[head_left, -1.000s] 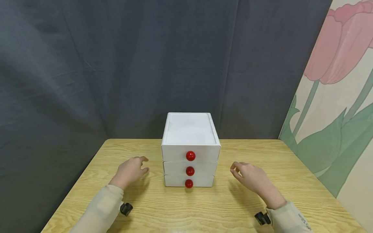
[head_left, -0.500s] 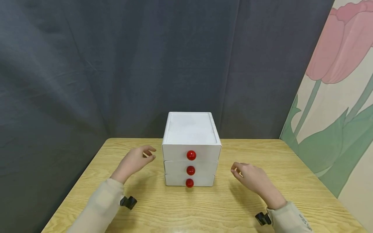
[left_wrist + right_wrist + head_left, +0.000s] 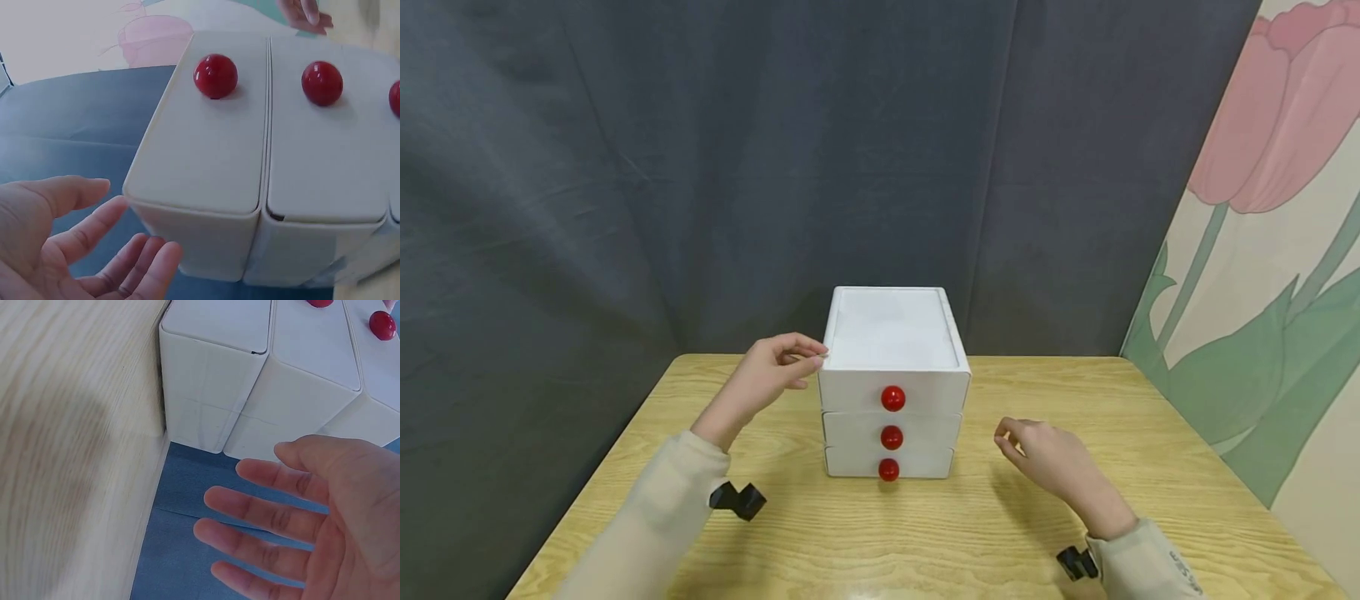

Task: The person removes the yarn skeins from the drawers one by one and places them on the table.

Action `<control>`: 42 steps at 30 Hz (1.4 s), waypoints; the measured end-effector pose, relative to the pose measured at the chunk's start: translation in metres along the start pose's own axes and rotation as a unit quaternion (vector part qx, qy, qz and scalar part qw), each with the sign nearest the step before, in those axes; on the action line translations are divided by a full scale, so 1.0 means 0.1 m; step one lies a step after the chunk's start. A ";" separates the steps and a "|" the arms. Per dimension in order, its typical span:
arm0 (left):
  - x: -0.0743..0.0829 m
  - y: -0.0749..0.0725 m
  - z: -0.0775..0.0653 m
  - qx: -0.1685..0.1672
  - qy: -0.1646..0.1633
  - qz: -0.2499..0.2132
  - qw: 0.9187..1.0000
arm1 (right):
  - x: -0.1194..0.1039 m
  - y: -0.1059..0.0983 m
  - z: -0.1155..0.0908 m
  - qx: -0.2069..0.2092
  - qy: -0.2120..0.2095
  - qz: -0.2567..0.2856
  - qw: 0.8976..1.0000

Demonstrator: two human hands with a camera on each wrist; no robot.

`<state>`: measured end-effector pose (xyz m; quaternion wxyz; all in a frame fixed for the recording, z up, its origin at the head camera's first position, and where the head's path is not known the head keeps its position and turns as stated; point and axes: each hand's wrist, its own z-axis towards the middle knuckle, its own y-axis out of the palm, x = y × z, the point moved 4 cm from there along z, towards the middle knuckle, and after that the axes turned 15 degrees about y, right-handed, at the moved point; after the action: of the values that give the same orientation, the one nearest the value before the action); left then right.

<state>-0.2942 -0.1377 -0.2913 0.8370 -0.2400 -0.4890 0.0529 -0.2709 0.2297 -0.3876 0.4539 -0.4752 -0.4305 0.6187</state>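
A white three-drawer box (image 3: 895, 329) stands on the wooden table, all drawers closed. Each drawer front bears a round red knob, the top knob (image 3: 892, 398) being the highest. My left hand (image 3: 767, 375) is raised at the box's upper left front corner, its fingertips right at the top edge. In the left wrist view the left fingers (image 3: 87, 228) are loosely spread beside that corner, holding nothing. My right hand (image 3: 1048, 454) hovers over the table to the right of the box. The right wrist view shows the right fingers (image 3: 250, 537) extended and apart from the box.
The wooden table (image 3: 880, 542) reaches back to a dark blue-grey curtain (image 3: 775, 167). At the right is a wall (image 3: 1292, 250) painted with pink tulips. A small black camera (image 3: 739, 500) sits on the left wrist, and another (image 3: 1077, 564) on the right.
My left hand has risen and moved right and forward, from beside the box to its upper left corner. The right hand has stayed in place.
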 end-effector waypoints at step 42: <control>-0.18 0.09 0.10 -0.002 -0.116 -0.166 0.979 | -0.36 -0.33 -0.21 0.063 -0.036 0.028 0.997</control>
<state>-0.3104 -0.1321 -0.3060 0.7710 -0.1491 -0.6162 -0.0606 -0.2401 0.2045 -0.3522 0.4493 -0.4354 -0.3933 0.6737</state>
